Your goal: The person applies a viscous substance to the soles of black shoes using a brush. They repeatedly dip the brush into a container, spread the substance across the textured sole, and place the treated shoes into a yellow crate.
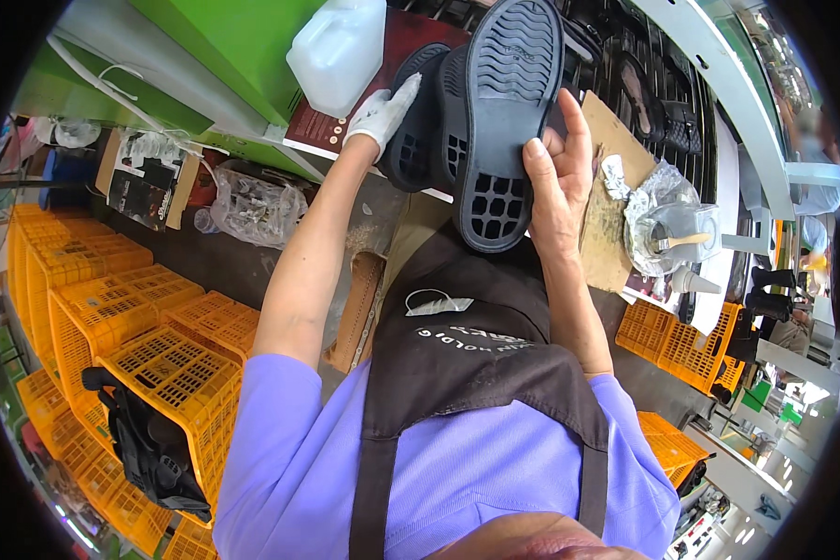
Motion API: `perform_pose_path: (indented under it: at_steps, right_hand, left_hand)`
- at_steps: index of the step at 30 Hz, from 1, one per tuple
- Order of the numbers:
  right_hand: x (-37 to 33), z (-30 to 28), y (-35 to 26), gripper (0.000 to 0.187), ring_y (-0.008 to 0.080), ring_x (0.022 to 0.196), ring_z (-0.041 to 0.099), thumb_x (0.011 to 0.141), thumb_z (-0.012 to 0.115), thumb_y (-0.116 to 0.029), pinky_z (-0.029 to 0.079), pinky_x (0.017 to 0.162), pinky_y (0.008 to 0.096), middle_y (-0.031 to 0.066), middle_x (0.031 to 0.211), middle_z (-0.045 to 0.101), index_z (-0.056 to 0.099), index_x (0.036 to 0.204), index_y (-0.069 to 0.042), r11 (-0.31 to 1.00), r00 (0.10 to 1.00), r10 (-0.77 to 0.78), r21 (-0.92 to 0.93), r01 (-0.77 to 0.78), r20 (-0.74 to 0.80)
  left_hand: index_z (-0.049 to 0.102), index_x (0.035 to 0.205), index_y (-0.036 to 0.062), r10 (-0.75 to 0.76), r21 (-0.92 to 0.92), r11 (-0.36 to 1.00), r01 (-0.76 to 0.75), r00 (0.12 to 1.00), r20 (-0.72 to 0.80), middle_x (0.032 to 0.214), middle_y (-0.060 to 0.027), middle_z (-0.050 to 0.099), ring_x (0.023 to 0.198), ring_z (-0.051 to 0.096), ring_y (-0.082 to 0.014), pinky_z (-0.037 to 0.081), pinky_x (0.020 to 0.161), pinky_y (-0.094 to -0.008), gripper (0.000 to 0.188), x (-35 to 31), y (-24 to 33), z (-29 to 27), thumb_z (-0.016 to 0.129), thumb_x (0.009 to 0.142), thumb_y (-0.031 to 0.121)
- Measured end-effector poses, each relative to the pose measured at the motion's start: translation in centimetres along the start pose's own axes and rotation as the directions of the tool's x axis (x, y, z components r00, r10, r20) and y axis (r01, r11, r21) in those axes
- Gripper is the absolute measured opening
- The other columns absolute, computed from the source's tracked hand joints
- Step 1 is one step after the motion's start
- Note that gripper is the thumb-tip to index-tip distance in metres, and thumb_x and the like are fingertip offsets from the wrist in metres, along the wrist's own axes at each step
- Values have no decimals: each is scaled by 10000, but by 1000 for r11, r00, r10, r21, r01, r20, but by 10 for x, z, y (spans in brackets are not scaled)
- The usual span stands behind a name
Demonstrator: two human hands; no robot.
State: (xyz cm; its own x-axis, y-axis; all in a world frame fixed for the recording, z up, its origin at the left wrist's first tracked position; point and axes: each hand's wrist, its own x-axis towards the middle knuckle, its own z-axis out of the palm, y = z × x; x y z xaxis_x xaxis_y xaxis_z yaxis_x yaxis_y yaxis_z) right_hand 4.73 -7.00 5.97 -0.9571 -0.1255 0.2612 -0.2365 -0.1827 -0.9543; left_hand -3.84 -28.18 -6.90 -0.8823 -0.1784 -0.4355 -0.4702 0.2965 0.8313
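A black shoe sole (511, 103) is held up in front of me, its wavy tread at the toe and open square cells at the heel facing up. My right hand (560, 177), bare, grips its right edge, the thumb on the bottom face and the index finger stretched along the side. Two more black soles lie against it on the left, the outer sole (413, 140) partly covered by the others. My left hand (381, 114), in a white glove, holds that outer sole by its left side; some of its fingers are hidden.
A translucent plastic jug (338, 58) stands left of the soles. To the right are stained cardboard (605, 201), a plastic-wrapped container with a brush (686, 241), and a white nozzle bottle (693, 281). Dark shoes (658, 112) rest on a rack beyond. Orange crates (168, 373) are stacked at left.
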Motion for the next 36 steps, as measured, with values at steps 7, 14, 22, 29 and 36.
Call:
perform_pose_path:
  at_steps: [7,14,22,29,36]
  right_hand:
    - [7,-8,11,582,29,649,395,878,508,-27,329,594,160,-31,742,454,219,1383,-34,999,1000,23,24,-23,-7]
    - [6,-13,14,579,70,832,486,884,497,-57,378,752,201,54,954,541,214,1388,-27,1000,1000,17,7,-17,25]
    - [3,-19,12,578,67,889,521,884,498,-76,393,782,191,69,1026,593,218,1387,-27,999,997,39,4,-39,59]
    - [16,-21,26,578,51,632,438,850,543,-73,361,590,188,-20,697,480,269,1354,-1,995,996,85,-55,-85,-2]
    - [53,-36,108,818,266,895,605,666,712,-403,466,807,350,179,900,617,398,1255,71,761,924,340,-526,-379,-174]
  left_hand:
    - [456,1239,-69,31,-51,998,-33,999,-32,1244,-232,499,1183,468,-310,336,982,-334,868,2,-4,4,468,761,655]
    - [427,1247,-99,33,-87,996,-34,999,-19,1252,-248,483,1192,458,-308,332,984,-319,887,11,-10,3,483,765,643]
    - [442,1215,-121,14,-155,988,-22,998,-54,1148,-164,566,1036,542,-192,400,890,-258,758,9,-10,4,551,820,517]
    - [397,1256,-112,-3,-210,978,-2,1000,-25,1209,-182,520,1091,512,-222,384,927,-287,819,4,-6,7,550,800,551]
    - [436,1241,-85,41,-261,965,-30,998,39,1190,-144,540,1023,551,-184,428,881,-279,736,13,-9,4,547,831,517]
